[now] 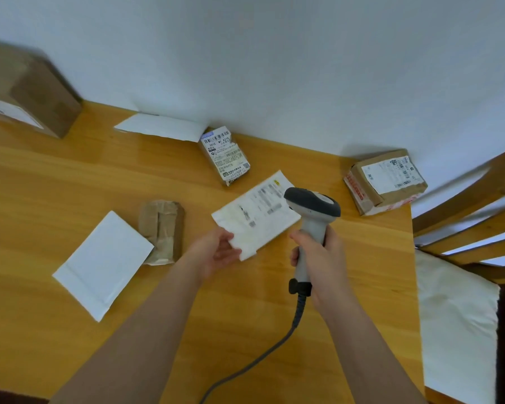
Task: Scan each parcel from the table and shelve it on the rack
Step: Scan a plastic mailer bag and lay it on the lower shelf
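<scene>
- Left hand (220,252): fingers and thumb curled round the near corner of a white mailer (255,214), holding it label-up above the wooden table (70,185).
- Right hand (318,258): fingers wrapped round the pale handle of a barcode scanner (314,217); its dark head sits just beside the mailer's right edge, overlapping the label, and its cable (263,354) trails toward the near table edge.
- On the table, 6 other parcels:
  - a blank white envelope (102,265) at near left, touching a crumpled brown packet (162,231);
  - a small labelled parcel (225,156) by the wall, with a flat white envelope (161,126) to its left;
  - a taped cardboard box (387,180) at the far right corner;
  - a large brown box (27,88) at far left, blurred.
- Right of the table: a wooden slatted frame (464,228) above white cloth (455,316).
</scene>
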Demonstrator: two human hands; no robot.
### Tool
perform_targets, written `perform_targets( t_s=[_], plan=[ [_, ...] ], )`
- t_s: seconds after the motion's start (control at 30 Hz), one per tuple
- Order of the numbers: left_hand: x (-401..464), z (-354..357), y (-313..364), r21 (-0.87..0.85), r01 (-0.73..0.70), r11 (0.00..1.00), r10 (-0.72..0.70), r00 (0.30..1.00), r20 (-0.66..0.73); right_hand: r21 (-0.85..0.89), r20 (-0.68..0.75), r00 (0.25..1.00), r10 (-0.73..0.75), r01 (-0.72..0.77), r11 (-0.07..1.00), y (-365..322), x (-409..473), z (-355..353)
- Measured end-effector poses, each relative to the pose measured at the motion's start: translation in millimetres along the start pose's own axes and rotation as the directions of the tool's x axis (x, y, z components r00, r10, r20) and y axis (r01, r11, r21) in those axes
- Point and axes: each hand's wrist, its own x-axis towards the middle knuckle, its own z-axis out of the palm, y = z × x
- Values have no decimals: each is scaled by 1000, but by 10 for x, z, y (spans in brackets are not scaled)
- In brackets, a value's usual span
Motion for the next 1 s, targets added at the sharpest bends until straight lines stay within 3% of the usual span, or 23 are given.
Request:
perform_targets(
  t_s=[0.07,0.1,0.13,0.2,0.23,0.27,0.33,0.43,0.47,0.5,0.57,0.63,0.67,0.7,0.8,1.0],
  plan=[
    [-41,-36,-165,196,-29,980,46,995,-84,0,1,1000,5,-5,1000,4,3,-6],
    [-41,-63,-240,369,-130,920,190,973,-134,1,-2,1000,8,-8,1000,8,7,-12],
    [-46,-93,-314,597,-243,764,392,911,-131,3,-9,1000,11,-11,1000,22,7,-20],
    [-14,-133,-422,881,-368,297,711,702,53,-1,-15,1000,15,-15,1000,42,-8,-43],
    [11,-138,-455,919,-376,119,765,625,156,0,-12,1000,16,-16,1000,53,-22,-56],
    [32,-132,-477,932,-363,10,759,609,230,6,-5,1000,19,-19,1000,61,-36,-67],
    [58,-135,-515,946,-325,-27,679,688,255,26,8,999,36,-36,999,76,-74,-87],
    [-23,-167,-611,945,-263,194,528,840,126,31,13,998,68,-69,997,91,-144,-111],
    [-90,-174,-650,961,-212,179,508,856,95,25,12,997,71,-71,997,98,-169,-117],
    [-147,-177,-686,984,-161,74,526,845,99,24,10,997,70,-70,997,102,-194,-121],
    [-217,-183,-753,969,-136,-205,617,751,236,35,5,997,72,-72,997,107,-247,-119],
    [-192,-187,-812,858,-281,-429,575,648,500,40,0,997,71,-71,997,109,-297,-116],
    [-168,-191,-824,791,-356,-498,489,638,595,37,3,998,67,-67,997,111,-324,-118],
    [-137,-199,-832,759,-408,-507,420,652,631,30,11,998,63,-64,998,112,-347,-119],
    [-101,-211,-846,814,-430,-390,349,749,563,6,51,996,71,-71,997,103,-409,-121],
    [-81,-209,-891,828,-405,-388,348,767,538,-40,196,974,112,-107,993,59,-558,-65]
  ],
)
